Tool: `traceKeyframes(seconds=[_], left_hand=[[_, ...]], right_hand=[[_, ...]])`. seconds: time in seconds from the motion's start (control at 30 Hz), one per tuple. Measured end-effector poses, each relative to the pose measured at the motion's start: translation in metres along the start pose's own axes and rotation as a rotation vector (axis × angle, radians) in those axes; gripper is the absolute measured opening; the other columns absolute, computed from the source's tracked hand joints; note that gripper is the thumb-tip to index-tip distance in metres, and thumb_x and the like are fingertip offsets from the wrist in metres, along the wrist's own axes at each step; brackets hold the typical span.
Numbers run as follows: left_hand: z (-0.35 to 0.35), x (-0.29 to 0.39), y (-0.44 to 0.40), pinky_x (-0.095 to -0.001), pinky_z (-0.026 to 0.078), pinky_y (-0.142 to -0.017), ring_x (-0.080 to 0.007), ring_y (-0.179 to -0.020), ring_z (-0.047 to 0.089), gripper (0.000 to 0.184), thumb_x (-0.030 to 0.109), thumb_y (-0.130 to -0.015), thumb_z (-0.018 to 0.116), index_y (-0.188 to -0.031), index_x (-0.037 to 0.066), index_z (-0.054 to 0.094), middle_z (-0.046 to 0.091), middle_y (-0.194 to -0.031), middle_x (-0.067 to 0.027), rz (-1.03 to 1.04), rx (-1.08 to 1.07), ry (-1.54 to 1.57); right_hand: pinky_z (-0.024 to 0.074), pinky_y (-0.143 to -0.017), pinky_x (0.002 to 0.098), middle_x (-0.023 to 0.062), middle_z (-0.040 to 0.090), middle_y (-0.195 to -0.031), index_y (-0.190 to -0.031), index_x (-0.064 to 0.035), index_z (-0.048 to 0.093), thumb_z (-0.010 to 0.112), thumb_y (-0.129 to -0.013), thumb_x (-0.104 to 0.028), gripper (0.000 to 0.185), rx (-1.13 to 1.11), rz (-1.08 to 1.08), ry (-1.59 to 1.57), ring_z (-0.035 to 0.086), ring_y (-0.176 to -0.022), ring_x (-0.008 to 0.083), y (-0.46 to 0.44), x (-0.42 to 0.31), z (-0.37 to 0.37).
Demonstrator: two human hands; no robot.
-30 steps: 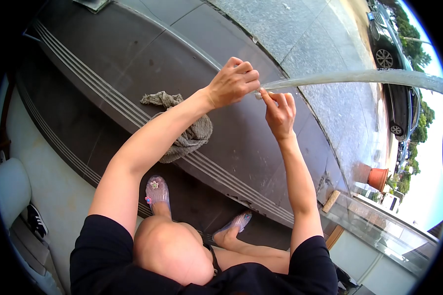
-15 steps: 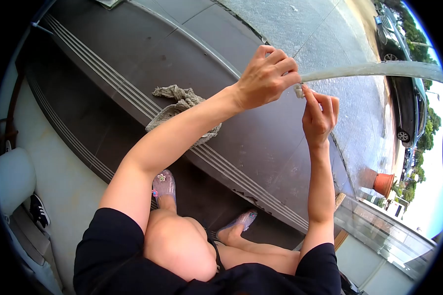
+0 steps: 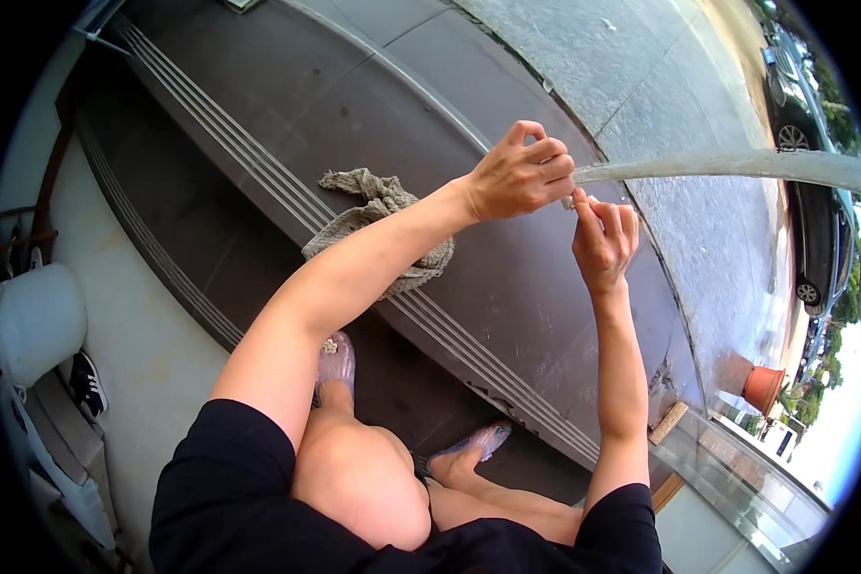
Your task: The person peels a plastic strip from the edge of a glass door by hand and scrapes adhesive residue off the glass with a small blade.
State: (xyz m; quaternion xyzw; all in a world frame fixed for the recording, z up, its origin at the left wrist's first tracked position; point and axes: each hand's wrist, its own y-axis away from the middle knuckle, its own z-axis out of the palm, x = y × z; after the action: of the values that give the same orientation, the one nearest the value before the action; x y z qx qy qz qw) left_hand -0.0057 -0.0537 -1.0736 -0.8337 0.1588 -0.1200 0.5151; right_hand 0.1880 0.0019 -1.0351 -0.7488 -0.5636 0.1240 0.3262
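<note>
In the head view my left hand [image 3: 523, 174] has its fingers closed at the near end of a pale translucent strip [image 3: 717, 165], which runs off to the right edge. Just right of and below it, my right hand [image 3: 607, 237] pinches a small whitish piece [image 3: 569, 203] between thumb and finger. The two hands almost meet. Exactly how the small piece and the strip join is too small to tell. A crumpled grey-beige cloth [image 3: 383, 206] lies on the dark step, partly behind my left forearm.
Dark tiled steps [image 3: 287, 115] with ribbed edges lie below the hands. An orange plant pot [image 3: 763, 387] stands at the right near a glass panel [image 3: 727, 459]. Parked cars [image 3: 813, 244] are beyond. At the left are a white bucket-like object [image 3: 38, 323] and a dark shoe [image 3: 88, 385].
Both hands first moved right in the view together. Since half a second ago they have come slightly down and closer to each other, with the right hand shifting left.
</note>
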Motion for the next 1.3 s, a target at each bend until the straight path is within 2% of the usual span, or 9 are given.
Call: traceKeyframes(seconds=[0.2,0.3,0.57,0.93,1.3], left_hand=[[0.003,-0.008,0.016,-0.0372,0.040,-0.090,-0.0112,-0.096,0.052,0.014,0.022,-0.079,0.067,-0.071,0.020,0.057,0.050,-0.083,0.0071,0.080,-0.110,-0.026],[0.005,-0.013,0.020,-0.0383,0.038,-0.094,-0.0122,-0.099,0.054,0.010,0.018,-0.077,0.067,-0.079,0.017,0.057,0.051,-0.084,0.0064,0.101,-0.117,0.039],[0.006,-0.023,0.029,-0.0359,0.037,-0.097,-0.0125,-0.101,0.052,0.009,0.018,-0.078,0.065,-0.084,0.018,0.059,0.051,-0.087,0.0057,0.171,-0.161,-0.003],[0.013,-0.026,0.045,-0.0363,0.036,-0.097,-0.0123,-0.099,0.052,0.010,0.018,-0.077,0.065,-0.084,0.017,0.058,0.051,-0.087,0.0051,0.144,-0.187,-0.019],[0.019,-0.026,0.060,-0.0375,0.036,-0.097,-0.0129,-0.099,0.052,0.009,0.019,-0.076,0.064,-0.084,0.017,0.059,0.051,-0.088,0.0051,0.104,-0.220,0.010]], right_hand=[[0.0419,-0.062,0.0309,-0.0012,0.056,-0.078,-0.103,-0.0096,0.075,0.070,-0.078,0.001,0.028,-0.004,0.032,-0.042,0.051,-0.066,0.0163,0.014,-0.007,0.023],[0.0415,-0.061,0.0308,-0.0012,0.056,-0.078,-0.102,-0.0098,0.075,0.071,-0.077,0.002,0.028,0.009,0.059,-0.041,0.050,-0.065,0.0161,0.015,-0.012,0.027],[0.0416,-0.061,0.0308,-0.0013,0.052,-0.076,-0.102,-0.0096,0.075,0.070,-0.077,0.001,0.028,0.017,0.037,-0.018,0.051,-0.066,0.0156,0.010,-0.014,0.033],[0.0415,-0.059,0.0310,-0.0004,0.050,-0.074,-0.103,-0.0068,0.074,0.070,-0.079,-0.003,0.025,-0.038,-0.035,-0.061,0.048,-0.065,0.0165,0.016,-0.009,0.048],[0.0411,-0.058,0.0307,0.0007,0.049,-0.073,-0.100,-0.0059,0.074,0.069,-0.082,-0.002,0.020,-0.040,0.003,-0.097,0.048,-0.064,0.0170,0.022,-0.015,0.061]])
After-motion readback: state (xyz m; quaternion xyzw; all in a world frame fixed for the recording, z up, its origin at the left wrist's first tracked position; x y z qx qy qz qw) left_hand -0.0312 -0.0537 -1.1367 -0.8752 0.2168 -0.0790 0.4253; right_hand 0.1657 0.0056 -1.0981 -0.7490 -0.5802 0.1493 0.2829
